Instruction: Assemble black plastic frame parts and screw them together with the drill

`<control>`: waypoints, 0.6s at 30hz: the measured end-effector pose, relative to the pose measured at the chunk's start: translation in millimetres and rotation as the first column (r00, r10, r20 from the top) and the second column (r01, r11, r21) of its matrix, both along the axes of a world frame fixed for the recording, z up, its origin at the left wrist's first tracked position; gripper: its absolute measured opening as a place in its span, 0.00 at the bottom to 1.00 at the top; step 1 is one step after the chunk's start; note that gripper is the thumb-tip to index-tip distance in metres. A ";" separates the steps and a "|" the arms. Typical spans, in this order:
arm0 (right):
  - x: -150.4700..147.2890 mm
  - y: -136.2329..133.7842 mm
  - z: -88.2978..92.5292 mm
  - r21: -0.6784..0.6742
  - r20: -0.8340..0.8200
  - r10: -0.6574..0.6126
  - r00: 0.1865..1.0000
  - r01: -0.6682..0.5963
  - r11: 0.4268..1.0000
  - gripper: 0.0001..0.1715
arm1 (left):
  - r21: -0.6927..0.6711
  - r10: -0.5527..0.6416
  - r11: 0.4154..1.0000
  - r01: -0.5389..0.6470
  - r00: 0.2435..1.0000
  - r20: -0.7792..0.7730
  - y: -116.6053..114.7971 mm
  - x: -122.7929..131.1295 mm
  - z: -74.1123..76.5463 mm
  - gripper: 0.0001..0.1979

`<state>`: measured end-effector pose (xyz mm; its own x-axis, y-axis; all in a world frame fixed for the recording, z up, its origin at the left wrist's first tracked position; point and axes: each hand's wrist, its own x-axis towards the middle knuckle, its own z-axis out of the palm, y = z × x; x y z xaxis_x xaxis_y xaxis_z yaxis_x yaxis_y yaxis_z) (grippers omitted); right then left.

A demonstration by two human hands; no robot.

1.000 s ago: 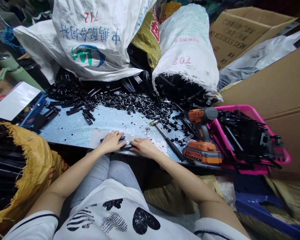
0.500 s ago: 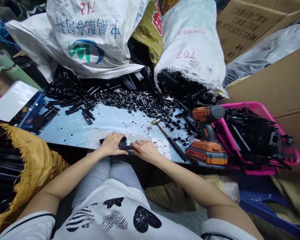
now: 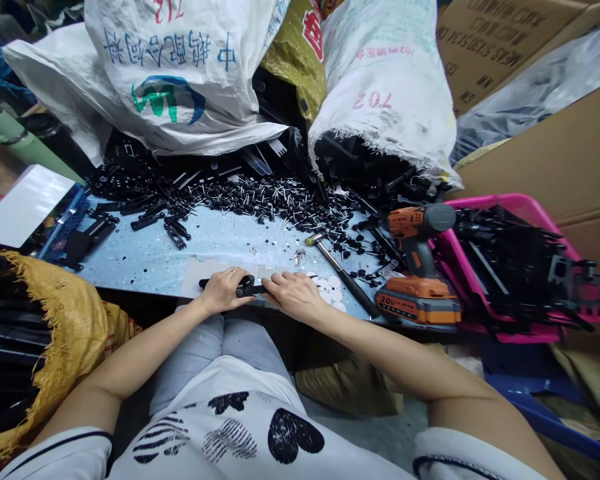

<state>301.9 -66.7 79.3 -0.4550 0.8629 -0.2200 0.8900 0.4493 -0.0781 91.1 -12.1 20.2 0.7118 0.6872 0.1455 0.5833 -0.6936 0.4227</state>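
Observation:
Near the front edge of the light blue bench, my left hand (image 3: pixel 224 291) grips a long black plastic part (image 3: pixel 246 287) with fingers closed over it. My right hand (image 3: pixel 295 293) is closed at the part's right end, thumb and fingers pressed on it. Both hands hide much of the part, so its exact kind cannot be told. Beneath it lies a flat greyish plate (image 3: pixel 193 272). Round white discs (image 3: pixel 331 288) lie just right of my right hand. A hammer (image 3: pixel 343 273) with a black handle rests farther right, its head pointing away from me.
An orange cordless drill (image 3: pixel 415 267) stands on the bench beside a pink basket (image 3: pixel 523 203) of black parts. Pins with black heads (image 3: pixel 280 200) are heaped along the back, below white woven sacks (image 3: pixel 180 80). A yellow sack (image 3: pixel 75 333) of black pieces stands at left.
My right hand has shifted slightly right along the black part, and more of the part's middle shows between the hands. The whole view has moved a little.

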 end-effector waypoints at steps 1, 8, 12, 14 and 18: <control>-0.3 0.5 0.2 0.008 0.002 0.003 1.000 -0.003 1.000 0.23 | 0.005 -0.002 1.000 0.002 1.000 0.005 0.5 0.2 -1.1 0.25; 1.6 8.2 -3.0 0.016 -0.005 -0.023 1.000 0.024 1.000 0.22 | 0.005 0.032 0.999 -0.032 0.999 0.017 1.0 4.7 -2.8 0.20; 13.4 13.1 -28.3 0.042 -0.075 -0.009 0.997 0.012 0.999 0.24 | -0.059 0.027 0.998 -0.029 0.999 -0.038 3.3 12.7 0.6 0.24; 21.1 13.0 -44.8 0.052 -0.111 0.002 0.994 0.003 0.999 0.25 | -0.102 0.043 0.994 -0.049 0.997 -0.060 22.0 19.4 4.0 0.26; 33.9 12.0 -62.1 0.068 -0.158 0.002 0.987 0.009 0.998 0.27 | -0.068 0.330 0.941 -0.332 0.943 -0.033 101.7 31.2 10.4 0.21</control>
<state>335.8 -54.7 17.2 -0.4760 0.8752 -0.0860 0.8706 0.4551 -0.1873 122.2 89.6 30.7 0.4447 0.8926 0.0749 0.7837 -0.4282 0.4499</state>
